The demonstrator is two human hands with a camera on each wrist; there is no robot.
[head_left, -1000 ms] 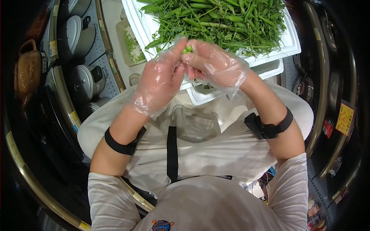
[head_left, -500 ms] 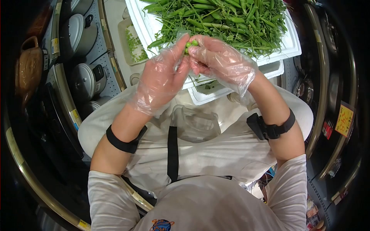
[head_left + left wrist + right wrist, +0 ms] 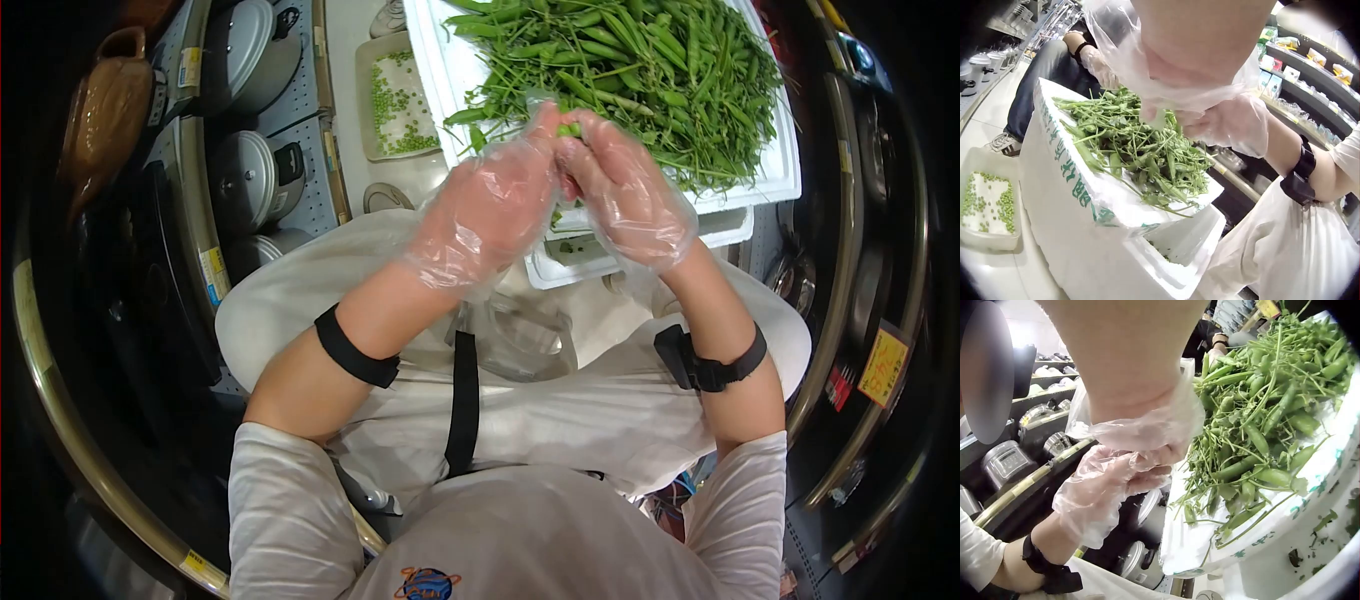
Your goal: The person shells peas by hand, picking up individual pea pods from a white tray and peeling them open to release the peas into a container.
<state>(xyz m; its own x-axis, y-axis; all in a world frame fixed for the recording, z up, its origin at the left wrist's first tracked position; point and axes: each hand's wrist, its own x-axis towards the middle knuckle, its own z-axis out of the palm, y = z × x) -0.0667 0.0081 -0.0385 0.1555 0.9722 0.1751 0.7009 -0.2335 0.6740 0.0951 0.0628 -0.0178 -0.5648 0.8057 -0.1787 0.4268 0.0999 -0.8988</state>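
Observation:
Both hands wear thin clear plastic gloves and meet at the near edge of a white foam tray [image 3: 437, 82]. A small green pea pod [image 3: 569, 130] shows at their fingertips, with round peas in it. The left hand [image 3: 487, 212] pinches it from the left, thumb side up. From the right, the right hand [image 3: 637, 193] holds it between thumb and curled fingers. Beyond the hands lies a heap of pea pods with stems and leaves [image 3: 640, 85]. In both wrist views the gloves and wrists hide most of the pod.
A pale tub [image 3: 363, 100] of shelled peas stands on the floor at left. Below the tray is another foam box [image 3: 590, 268] with leaf scraps. Pots [image 3: 245, 180] line the left shelf. Another person's gloved hand [image 3: 1099, 65] is across the heap. A clear plastic container [image 3: 525, 345] sits between the legs.
The head view has swung so the tray, tub and both hands appear further right. The hands stay together at the pod, and fewer peas show between the fingertips.

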